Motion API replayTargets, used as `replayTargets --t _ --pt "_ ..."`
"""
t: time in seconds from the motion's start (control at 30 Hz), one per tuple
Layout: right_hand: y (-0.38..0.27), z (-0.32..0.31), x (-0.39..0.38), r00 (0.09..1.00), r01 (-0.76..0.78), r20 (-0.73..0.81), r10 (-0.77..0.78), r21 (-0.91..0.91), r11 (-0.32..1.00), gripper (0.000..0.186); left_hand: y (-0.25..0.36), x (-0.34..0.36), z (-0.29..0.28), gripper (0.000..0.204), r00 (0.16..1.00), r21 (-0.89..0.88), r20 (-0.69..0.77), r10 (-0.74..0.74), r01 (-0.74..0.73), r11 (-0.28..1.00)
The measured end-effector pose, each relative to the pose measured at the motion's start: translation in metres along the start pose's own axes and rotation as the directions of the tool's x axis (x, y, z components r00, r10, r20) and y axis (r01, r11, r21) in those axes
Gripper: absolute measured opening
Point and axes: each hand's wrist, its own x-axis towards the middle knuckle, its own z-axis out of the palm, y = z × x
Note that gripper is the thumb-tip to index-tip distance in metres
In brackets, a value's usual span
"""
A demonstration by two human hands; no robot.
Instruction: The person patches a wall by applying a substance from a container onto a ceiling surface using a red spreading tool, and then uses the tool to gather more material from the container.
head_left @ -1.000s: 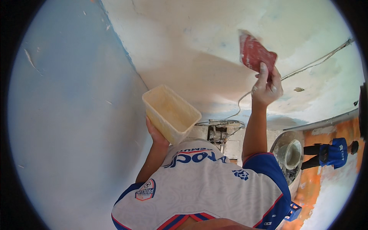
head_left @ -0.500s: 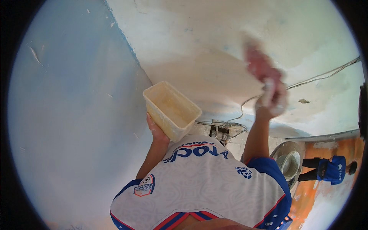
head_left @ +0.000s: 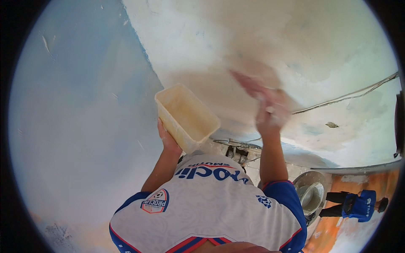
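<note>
My left hand (head_left: pixel 168 140) grips a cream rectangular plastic tub (head_left: pixel 172 123) from its left side and underneath. The tub is tilted, and its inside walls look smeared with a pale coating. To the right of the tub, my right hand (head_left: pixel 272 114) is closed around a reddish flat tool (head_left: pixel 249 85), smeared by motion, so its exact kind cannot be made out. The tool is over the whitish patchy wall (head_left: pixel 202 38), its far end pointing up and left. Whether it touches the surface is unclear. White residue coats my right fingers.
A blue-grey wall (head_left: pixel 84 114) meets the whitish one at a corner. Loose cables (head_left: pixel 350 96) run along the right. Below are an opening with fittings (head_left: pixel 237 155) and a round container (head_left: pixel 311 198). A person in a blue shirt (head_left: pixel 360 205) stands at the far right.
My right hand has swept left and slightly down with the reddish tool, which now tilts further left. My left hand holds the tub in nearly the same place.
</note>
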Motion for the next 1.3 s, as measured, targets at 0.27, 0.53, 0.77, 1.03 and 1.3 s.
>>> replayTargets --t 0.27,0.53,0.77,1.03,1.3 --pt "0.015 -0.019 0.059 0.715 -0.526 -0.379 0.587 0.261 0.810 0.017 -0.005 -0.001 0.006 0.068 1.000 -0.022 -0.011 -0.002 0.002 1.000" --pt "0.000 0.009 0.011 0.937 -0.283 0.224 0.267 0.041 0.958 0.020 -0.010 0.000 0.017 0.070 0.998 -0.025 0.051 -0.020 0.022 0.999" --pt "-0.001 -0.030 0.026 0.668 -0.555 -0.247 0.702 0.462 0.691 0.022 -0.015 0.005 0.022 0.071 0.988 -0.001 0.133 0.081 -0.081 0.997" --pt "-0.047 -0.077 -0.002 0.761 -0.622 0.135 0.635 0.433 0.653 0.018 -0.025 0.035 0.023 0.073 0.968 -0.057 0.241 0.067 -0.054 0.997" --pt "-0.039 -0.094 0.033 0.929 -0.082 0.351 -0.120 0.508 0.857 0.026 -0.015 0.049 0.052 0.076 0.856 -0.041 0.510 0.082 -0.071 0.997"
